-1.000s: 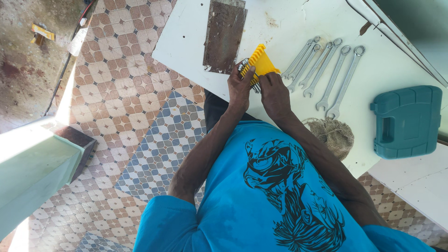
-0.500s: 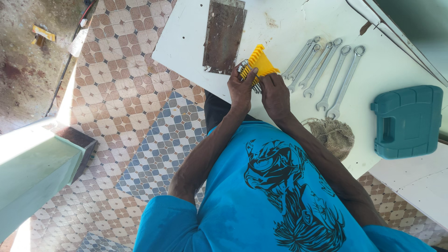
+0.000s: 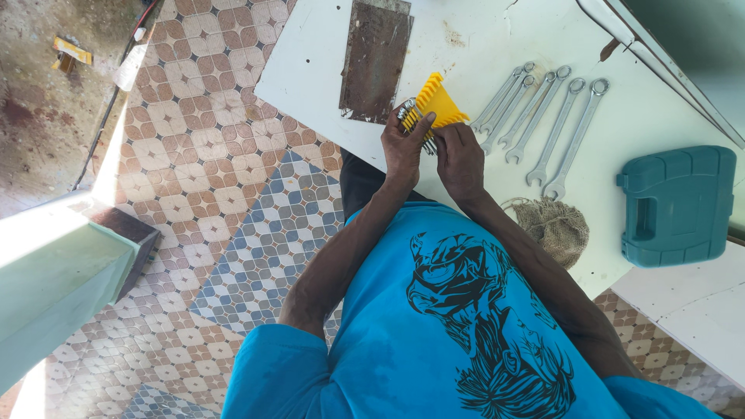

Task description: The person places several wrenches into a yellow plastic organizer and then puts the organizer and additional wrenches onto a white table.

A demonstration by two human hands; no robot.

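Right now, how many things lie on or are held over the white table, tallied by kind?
Loose silver combination wrenches: 5
Yellow plastic wrench rack, held in both hands, some wrenches in it: 1
Rusty flat metal plate: 1
Teal plastic tool case: 1
Brown burlap bundle: 1
Total: 9

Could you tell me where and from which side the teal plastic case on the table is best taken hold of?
Probably by the moulded handle of the teal case, coming from its left edge. The case lies flat, shut, with that recessed grip facing the wrenches.
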